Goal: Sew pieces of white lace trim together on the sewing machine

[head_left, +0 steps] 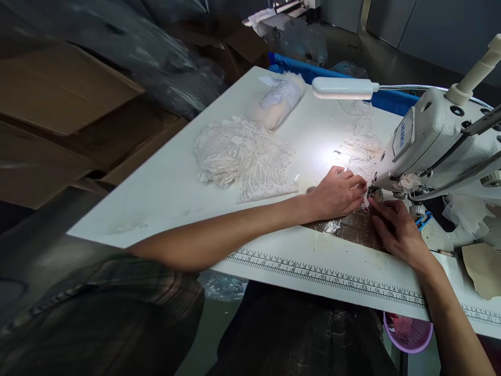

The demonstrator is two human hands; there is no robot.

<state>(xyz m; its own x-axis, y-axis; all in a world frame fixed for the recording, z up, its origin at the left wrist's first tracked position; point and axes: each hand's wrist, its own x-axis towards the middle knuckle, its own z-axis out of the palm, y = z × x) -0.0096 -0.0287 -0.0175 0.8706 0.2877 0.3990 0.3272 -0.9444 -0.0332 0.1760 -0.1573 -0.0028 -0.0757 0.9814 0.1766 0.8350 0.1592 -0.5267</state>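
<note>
A white sewing machine (pixel 434 136) stands at the right of the table. White lace fabric (pixel 362 154) runs from behind its needle area forward to my hands. My left hand (pixel 338 192) lies left of the presser foot, fingers curled together and pressed on the lace. At the front right of the foot, my right hand (pixel 397 224) has thumb and forefinger closed on the lace's near edge. The exact grip of both hands is partly hidden. A heap of white lace (pixel 242 151) rests to the left, with a wrapped pale roll (pixel 279 99) behind it.
A lamp (pixel 344 89) on a flexible neck lights the work. Along the front edge of the table (pixel 164 209) runs a ruler strip (pixel 324 274). Blue snips (pixel 424 220) lie beside the machine. Cardboard boxes (pixel 58 89) stand left; a purple basket (pixel 410 337) is below.
</note>
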